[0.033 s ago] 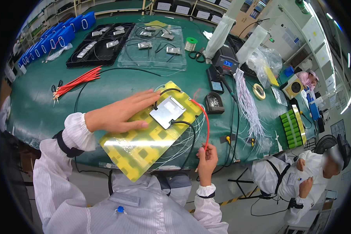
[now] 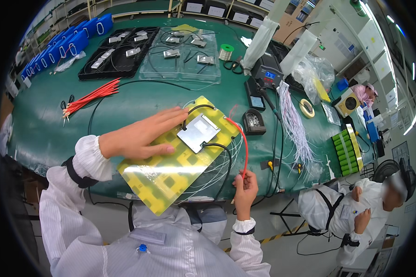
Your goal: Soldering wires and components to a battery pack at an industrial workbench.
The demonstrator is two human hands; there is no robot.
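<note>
A flat yellow rectangular board (image 2: 178,161) with darker yellow squares lies tilted across the near edge of the green counter (image 2: 46,120), in the lower middle of the frame, one corner hanging over the edge. The left hand (image 2: 141,136) rests flat on the board's upper left part, fingers (image 2: 171,115) stretched out and slightly spread, their tips touching a small silver metal plate (image 2: 198,133) that sits on the board. Black cables curve around the plate.

The right hand (image 2: 246,184), lower right of centre, has its fingers pinched together on the lower end of a thin red wire (image 2: 243,138); the wire arcs up to the board's right corner beside the plate.

Just right of the board stands a small black holder with metal wool (image 2: 253,122). A bunch of white wires (image 2: 295,127) lies further right. A bundle of red wires (image 2: 90,98) lies at the left, and black trays (image 2: 118,53) with small metal parts sit at the upper left. Another person in a white suit (image 2: 351,212) sits at the lower right.
</note>
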